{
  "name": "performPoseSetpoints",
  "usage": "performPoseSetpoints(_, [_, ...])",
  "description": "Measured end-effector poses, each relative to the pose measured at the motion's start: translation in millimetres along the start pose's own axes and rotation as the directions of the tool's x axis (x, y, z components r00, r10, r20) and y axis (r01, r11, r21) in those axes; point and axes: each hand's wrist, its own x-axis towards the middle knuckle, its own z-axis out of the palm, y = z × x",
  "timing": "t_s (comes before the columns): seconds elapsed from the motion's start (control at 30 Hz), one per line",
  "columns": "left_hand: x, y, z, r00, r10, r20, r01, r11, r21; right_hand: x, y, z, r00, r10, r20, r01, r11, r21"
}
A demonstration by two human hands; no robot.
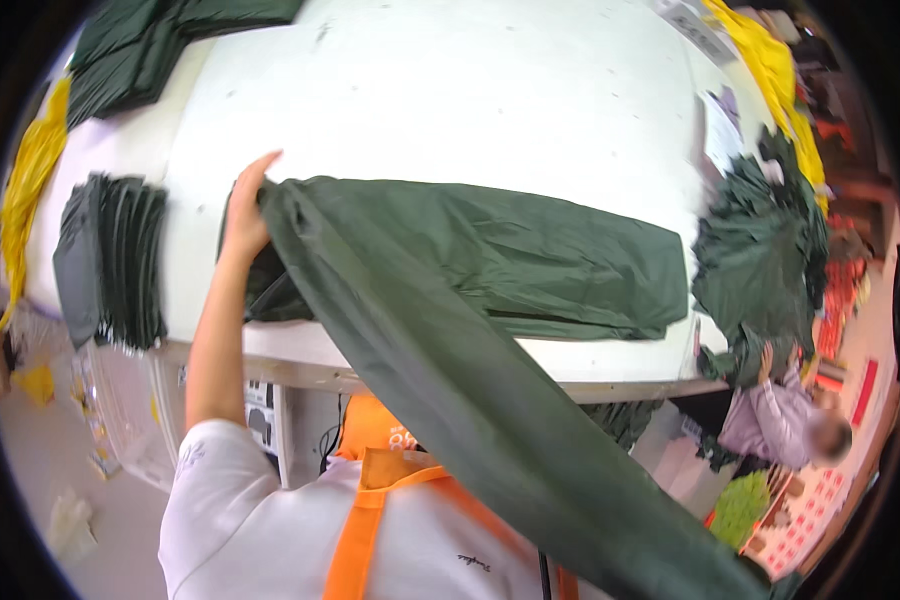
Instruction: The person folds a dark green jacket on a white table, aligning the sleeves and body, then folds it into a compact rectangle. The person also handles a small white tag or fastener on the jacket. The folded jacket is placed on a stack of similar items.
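Note:
Dark green trousers of thin, smooth cloth lie partly on the white table, one leg flat and pointing right. The other leg is raised and stretched slantwise across my body to the lower right edge of the view. At the left end of the trousers, my left hand is closed on the gathered cloth, with one finger sticking out and the others partly hidden. My right hand is out of sight; the far end of the raised leg runs into the dark lower right rim.
A row of folded dark green garments stands at the left, more folded ones at the far left. On the right lies a loose dark green heap, with a co-worker beside it. Yellow cloth hangs at the far right.

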Motion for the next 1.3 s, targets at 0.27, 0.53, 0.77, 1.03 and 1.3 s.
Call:
performPoseSetpoints(0.27, [5,-46,-18,0.91,-0.335,0.245,0.314,0.942,0.123,34,-144,283,0.614,-0.766,0.188,0.785,0.571,-0.239])
performPoseSetpoints(0.53, [-53,179,98,0.944,-0.075,0.321,-0.103,0.858,0.504,-71,-167,507,0.788,-0.357,0.502,0.38,0.923,0.06])
performPoseSetpoints(0.77, [-60,121,144,0.931,-0.2,0.305,-0.038,0.778,0.627,-70,-193,498,0.678,-0.236,0.696,0.201,0.971,0.133])
performPoseSetpoints(1.03, [-62,56,138,0.958,-0.218,0.186,0.024,0.709,0.704,-151,-194,434,0.234,-0.678,0.697,0.714,0.607,0.35])
performPoseSetpoints(1.3, [-30,27,115,0.953,-0.293,0.071,0.238,0.876,0.42,-186,-177,455,0.321,-0.667,0.672,0.66,0.667,0.347])
